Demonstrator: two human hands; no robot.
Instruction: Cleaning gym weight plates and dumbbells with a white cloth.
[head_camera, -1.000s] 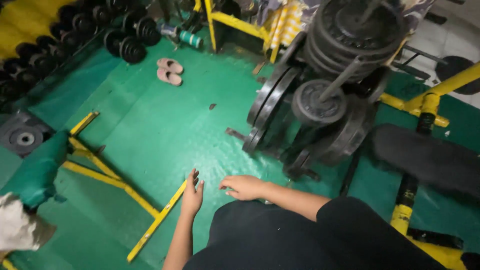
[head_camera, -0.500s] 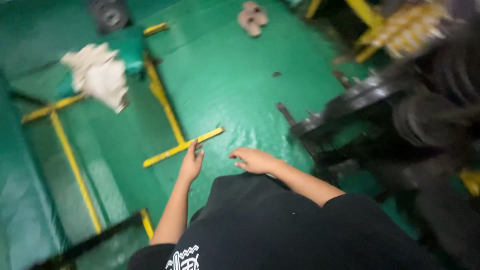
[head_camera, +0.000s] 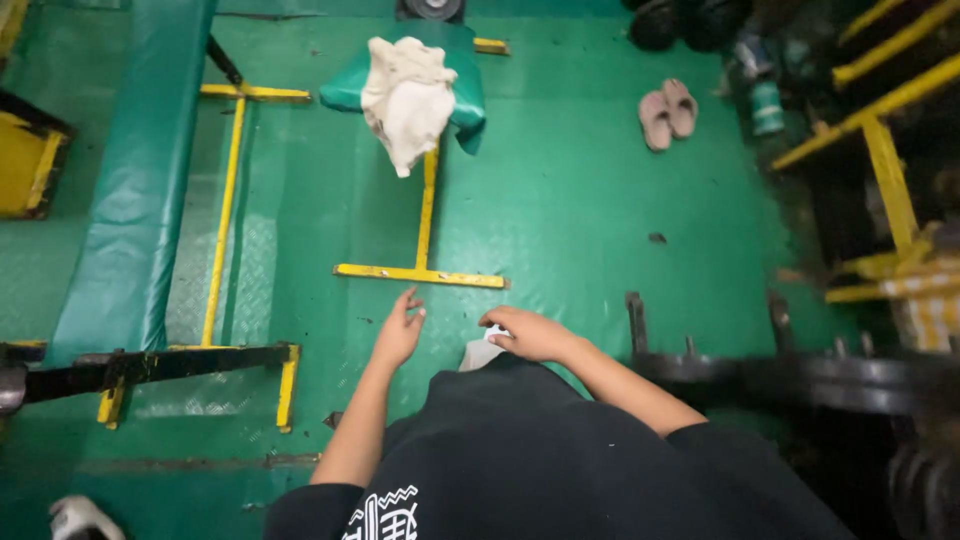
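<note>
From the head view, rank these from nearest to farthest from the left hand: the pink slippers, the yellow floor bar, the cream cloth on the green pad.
Measured from the left hand:
1. Yellow floor bar, just ahead of the fingertips.
2. Cream cloth, straight ahead, draped over the green pad.
3. Pink slippers, far ahead and off to the right.

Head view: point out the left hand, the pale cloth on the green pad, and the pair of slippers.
left hand (head_camera: 400, 335), head view, on the back of the hand.
pale cloth (head_camera: 408, 95), head view, on its crumpled middle.
pair of slippers (head_camera: 668, 112), head view, where the two soles meet.
</note>
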